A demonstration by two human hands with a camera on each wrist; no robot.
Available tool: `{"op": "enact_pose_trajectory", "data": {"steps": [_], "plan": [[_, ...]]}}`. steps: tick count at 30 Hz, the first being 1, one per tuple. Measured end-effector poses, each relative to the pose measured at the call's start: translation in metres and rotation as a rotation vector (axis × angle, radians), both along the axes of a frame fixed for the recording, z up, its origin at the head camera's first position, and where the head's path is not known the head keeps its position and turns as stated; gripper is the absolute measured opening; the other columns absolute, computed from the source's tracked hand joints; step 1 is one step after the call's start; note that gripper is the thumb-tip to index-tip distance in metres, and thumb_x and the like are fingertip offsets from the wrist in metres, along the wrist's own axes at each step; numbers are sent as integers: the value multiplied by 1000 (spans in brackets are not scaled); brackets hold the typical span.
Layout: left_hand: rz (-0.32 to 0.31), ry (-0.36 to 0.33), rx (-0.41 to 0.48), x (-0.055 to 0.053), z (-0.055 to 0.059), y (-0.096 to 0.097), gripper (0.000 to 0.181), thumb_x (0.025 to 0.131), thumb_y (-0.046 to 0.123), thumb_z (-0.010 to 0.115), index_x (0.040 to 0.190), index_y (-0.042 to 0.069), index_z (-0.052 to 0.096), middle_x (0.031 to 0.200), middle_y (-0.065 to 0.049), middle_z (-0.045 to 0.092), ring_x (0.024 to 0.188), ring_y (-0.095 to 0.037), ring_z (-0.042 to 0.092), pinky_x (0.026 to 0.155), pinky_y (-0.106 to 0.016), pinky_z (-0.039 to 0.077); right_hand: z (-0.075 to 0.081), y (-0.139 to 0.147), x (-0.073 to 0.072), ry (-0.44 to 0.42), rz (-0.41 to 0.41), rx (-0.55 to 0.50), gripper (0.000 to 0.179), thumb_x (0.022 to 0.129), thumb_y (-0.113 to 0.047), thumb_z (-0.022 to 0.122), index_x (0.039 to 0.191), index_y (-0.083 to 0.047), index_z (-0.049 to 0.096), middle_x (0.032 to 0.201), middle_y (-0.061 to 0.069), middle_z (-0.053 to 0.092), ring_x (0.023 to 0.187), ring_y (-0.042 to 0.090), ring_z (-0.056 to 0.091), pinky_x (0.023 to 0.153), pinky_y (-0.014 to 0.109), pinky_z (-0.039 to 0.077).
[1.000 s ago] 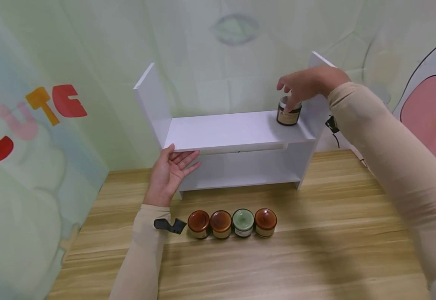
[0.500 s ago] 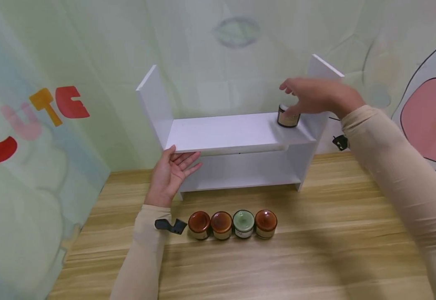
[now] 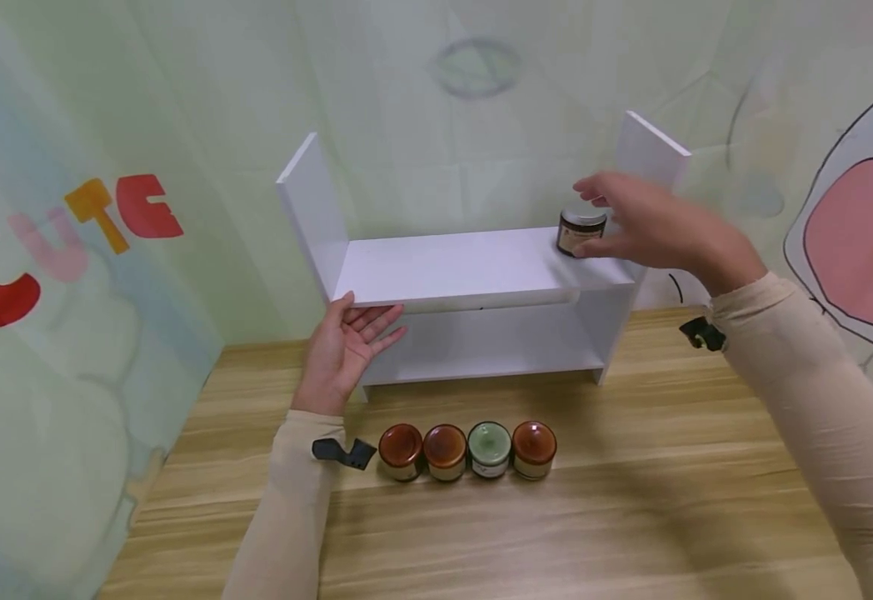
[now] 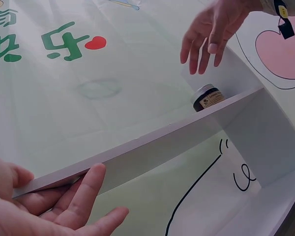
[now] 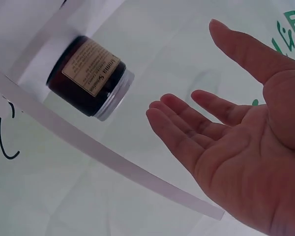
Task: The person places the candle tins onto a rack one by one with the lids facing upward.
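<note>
One dark jar stands shelved (far right); my right hand hovers spread, left hand lies flat against the shelf, four jars remain on the table

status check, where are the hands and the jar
Right hand open beside dark jar, not gripping. Jar upright on white shelf's top board, right end. Left hand open under the board's front edge. Nothing blocking.

**Three views, one top shelf**

Your head camera looks down from the table's front edge at the white wooden shelf unit. Both wrist cameras sit close beneath its top board, sharing the dark labelled glass jar.
</note>
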State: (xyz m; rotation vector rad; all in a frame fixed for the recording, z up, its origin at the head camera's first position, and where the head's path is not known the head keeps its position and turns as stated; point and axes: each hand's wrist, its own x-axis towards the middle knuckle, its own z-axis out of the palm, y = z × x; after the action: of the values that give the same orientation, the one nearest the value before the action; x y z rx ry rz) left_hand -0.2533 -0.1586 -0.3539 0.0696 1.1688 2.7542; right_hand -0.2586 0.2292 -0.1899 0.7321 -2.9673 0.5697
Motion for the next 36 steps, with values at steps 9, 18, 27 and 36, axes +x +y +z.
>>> {"op": "enact_pose_trajectory", "data": {"steps": [9, 18, 27, 36], "plan": [[8, -13, -4, -1, 0, 0, 30, 109, 32, 47, 109, 4, 59, 105, -14, 75, 107, -28, 73, 110, -62, 38, -26, 7, 20, 60, 3, -120, 74, 90, -19, 79, 148, 6, 40, 148, 25, 48, 137, 42, 47, 109, 59, 39], [-3, 0, 7, -2, 0, 4, 32, 110, 32, 46, 104, 4, 60, 104, -15, 75, 106, -28, 73, 111, -62, 37, -41, 8, 39, 12, -63, -229, 71, 92, -27, 78, 147, 0, 40, 147, 21, 49, 131, 46, 51, 106, 62, 43], [9, -4, 12, -2, 0, 2, 32, 110, 31, 46, 106, 3, 61, 103, -15, 75, 105, -29, 74, 109, -62, 39, -60, 4, 52, 40, -53, -302, 62, 91, -23, 79, 139, 0, 48, 138, 20, 55, 126, 44, 57, 105, 59, 46], [17, -4, 13, -2, -2, 8, 34, 110, 31, 46, 95, 5, 62, 99, -15, 75, 103, -29, 74, 109, -63, 38, -84, 8, 63, 26, -55, -329, 65, 89, -22, 82, 141, -3, 47, 139, 16, 57, 123, 39, 60, 103, 57, 48]]}}
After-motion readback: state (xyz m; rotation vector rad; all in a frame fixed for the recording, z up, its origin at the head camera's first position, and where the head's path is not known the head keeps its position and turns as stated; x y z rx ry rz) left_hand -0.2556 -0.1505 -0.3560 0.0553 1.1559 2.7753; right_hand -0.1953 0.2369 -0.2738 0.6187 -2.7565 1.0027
